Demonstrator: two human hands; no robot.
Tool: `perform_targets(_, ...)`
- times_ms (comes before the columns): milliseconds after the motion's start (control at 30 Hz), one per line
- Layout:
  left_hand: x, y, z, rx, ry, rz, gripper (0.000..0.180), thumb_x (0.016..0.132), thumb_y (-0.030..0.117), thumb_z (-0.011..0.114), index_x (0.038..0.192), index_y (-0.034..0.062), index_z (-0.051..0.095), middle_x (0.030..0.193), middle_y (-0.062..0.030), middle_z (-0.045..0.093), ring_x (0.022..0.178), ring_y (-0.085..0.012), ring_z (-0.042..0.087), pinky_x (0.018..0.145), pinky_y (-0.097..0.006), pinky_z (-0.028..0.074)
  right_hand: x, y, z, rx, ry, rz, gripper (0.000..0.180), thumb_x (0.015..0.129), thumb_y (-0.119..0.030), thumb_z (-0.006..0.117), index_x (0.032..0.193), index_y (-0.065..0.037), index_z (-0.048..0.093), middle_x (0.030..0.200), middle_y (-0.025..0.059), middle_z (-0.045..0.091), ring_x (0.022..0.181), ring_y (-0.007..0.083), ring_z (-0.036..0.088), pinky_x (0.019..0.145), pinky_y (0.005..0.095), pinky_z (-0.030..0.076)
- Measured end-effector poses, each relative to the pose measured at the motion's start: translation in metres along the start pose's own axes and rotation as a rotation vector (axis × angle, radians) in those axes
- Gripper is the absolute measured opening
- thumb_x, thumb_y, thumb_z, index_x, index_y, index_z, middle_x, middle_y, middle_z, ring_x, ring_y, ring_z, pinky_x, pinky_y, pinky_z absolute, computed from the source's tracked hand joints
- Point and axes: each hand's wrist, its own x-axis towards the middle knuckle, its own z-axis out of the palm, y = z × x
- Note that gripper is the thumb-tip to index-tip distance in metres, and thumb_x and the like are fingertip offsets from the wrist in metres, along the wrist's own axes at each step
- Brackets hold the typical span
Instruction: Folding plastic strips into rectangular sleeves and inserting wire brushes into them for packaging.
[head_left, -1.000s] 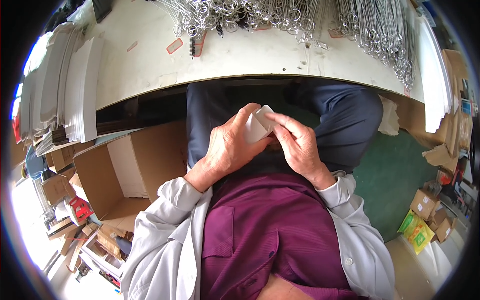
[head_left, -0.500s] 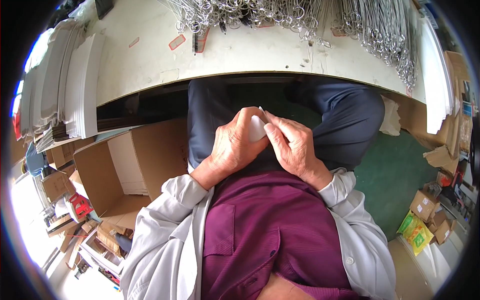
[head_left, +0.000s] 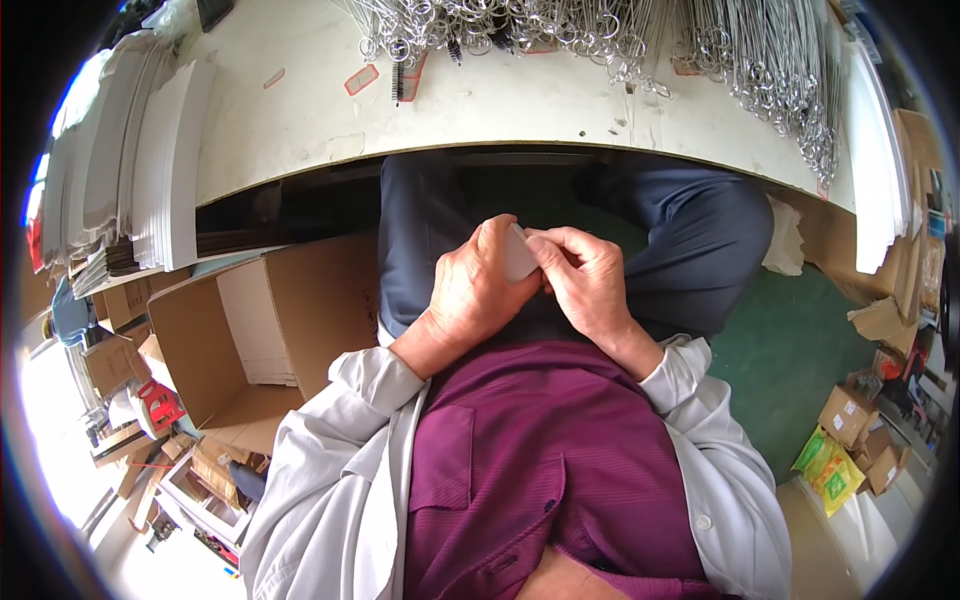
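Note:
Above my lap, both hands meet around a small white piece (head_left: 520, 255) that looks flat and smooth; its exact kind I cannot make out. My left hand (head_left: 475, 275) is closed round it, the thumb side upward. From the other side my right hand (head_left: 585, 280) pinches at the piece's edge, thumb against bent forefinger. Part of the piece is covered by the fingers. On the table (head_left: 290, 130) beyond, several looped metal wire brushes (head_left: 500, 30) lie in a dense heap, with another bundle of wires (head_left: 770, 90) to the right.
Stacks of white card (head_left: 165, 170) stand at the table's left end, more white sheets (head_left: 875, 160) at its right. An open cardboard box (head_left: 320, 320) sits by my left leg. Small cartons (head_left: 850, 412) and a yellow-green bag (head_left: 832, 468) lie at the right.
My right fingers have shifted slightly and now pinch the white piece's edge. The piece has turned a little and looks greyer. The view has moved slightly.

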Motion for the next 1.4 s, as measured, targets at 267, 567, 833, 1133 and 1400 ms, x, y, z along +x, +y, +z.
perform_targets(267, -0.002, 0.003, 0.002, 0.002, 0.018, -0.006, 0.058, 0.076, 0.026, 0.086, 0.119, 0.0002, 0.057, 0.099, -0.0188, 0.07, 0.082, -0.0364, 0.074, 0.066, -0.045, 0.061, 0.004, 0.006, 0.008, 0.012, 0.091, -0.067, 0.014, 0.098, -0.013, 0.074, 0.099, 0.001, 0.073, 0.076, 0.004, 0.072, 0.06, 0.0036, 0.06, 0.05, 0.021, 0.048)
perform_targets(567, -0.003, 0.0, 0.001, -0.054, 0.006, 0.035, 0.052, 0.076, 0.018, 0.083, 0.117, -0.002, 0.058, 0.096, -0.0209, 0.071, 0.081, -0.0391, 0.073, 0.067, -0.047, 0.061, 0.007, 0.006, -0.002, 0.19, 0.041, 0.084, 0.016, 0.097, -0.013, 0.074, 0.093, 0.002, 0.072, 0.071, 0.0041, 0.07, 0.051, 0.0051, 0.057, 0.045, 0.0219, 0.045)
perform_targets(833, -0.008, 0.001, 0.003, -0.074, 0.01, 0.01, 0.051, 0.076, 0.015, 0.082, 0.118, -0.0013, 0.058, 0.099, -0.0215, 0.071, 0.085, -0.0398, 0.073, 0.07, -0.047, 0.061, 0.007, 0.005, -0.003, 0.258, 0.051, 0.155, 0.019, 0.096, -0.015, 0.075, 0.089, 0.002, 0.072, 0.069, 0.0035, 0.07, 0.054, 0.0048, 0.059, 0.048, 0.0217, 0.046)
perform_targets(1133, -0.007, 0.002, -0.005, -0.143, -0.017, -0.073, 0.057, 0.077, 0.019, 0.084, 0.124, 0.0009, 0.058, 0.106, -0.0208, 0.071, 0.092, -0.0403, 0.073, 0.078, -0.047, 0.061, -0.003, 0.013, 0.007, 0.101, 0.101, -0.14, 0.021, 0.097, -0.017, 0.076, 0.104, 0.003, 0.075, 0.077, 0.0084, 0.072, 0.069, 0.0093, 0.065, 0.062, 0.0277, 0.052)
perform_targets(1400, -0.004, -0.006, -0.006, -0.18, -0.038, -0.129, 0.055, 0.077, 0.016, 0.081, 0.125, 0.0016, 0.058, 0.107, -0.0219, 0.072, 0.096, -0.0407, 0.072, 0.082, -0.047, 0.061, -0.001, 0.006, 0.004, -0.406, -0.03, -0.426, 0.047, 0.094, -0.016, 0.076, 0.135, 0.002, 0.064, 0.088, 0.0191, 0.07, 0.077, 0.0289, 0.068, 0.068, 0.0376, 0.055)
